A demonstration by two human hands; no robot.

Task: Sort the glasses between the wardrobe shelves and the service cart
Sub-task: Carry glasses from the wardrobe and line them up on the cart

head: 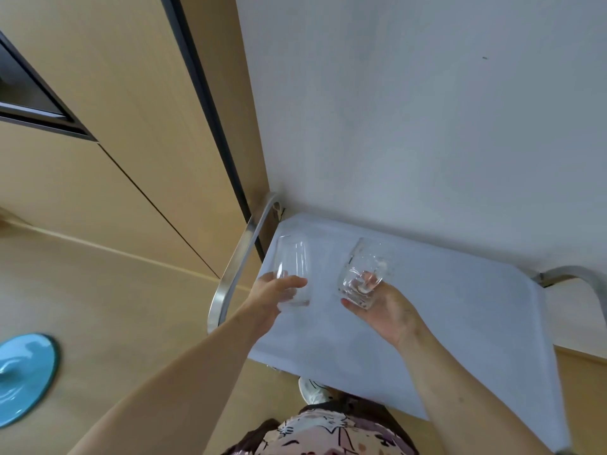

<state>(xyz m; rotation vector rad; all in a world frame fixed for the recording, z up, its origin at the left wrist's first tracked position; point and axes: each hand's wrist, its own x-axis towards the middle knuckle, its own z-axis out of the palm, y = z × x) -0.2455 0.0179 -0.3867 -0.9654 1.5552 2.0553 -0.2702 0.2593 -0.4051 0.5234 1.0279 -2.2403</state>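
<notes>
- smooth clear colourless tumbler glass: no pattern
- clear cut-pattern tumbler glass: textured dots/facets
- pale blue-white cloth over cart surface: plain
- curved silver metal cart handle: brushed grey
- light tan wooden wardrobe panels: plain, dark grey-black edge strips
- off-white wall: plain
- round glossy turquoise lid
- pink-cream garment: black line-drawn print
- white shoe
</notes>
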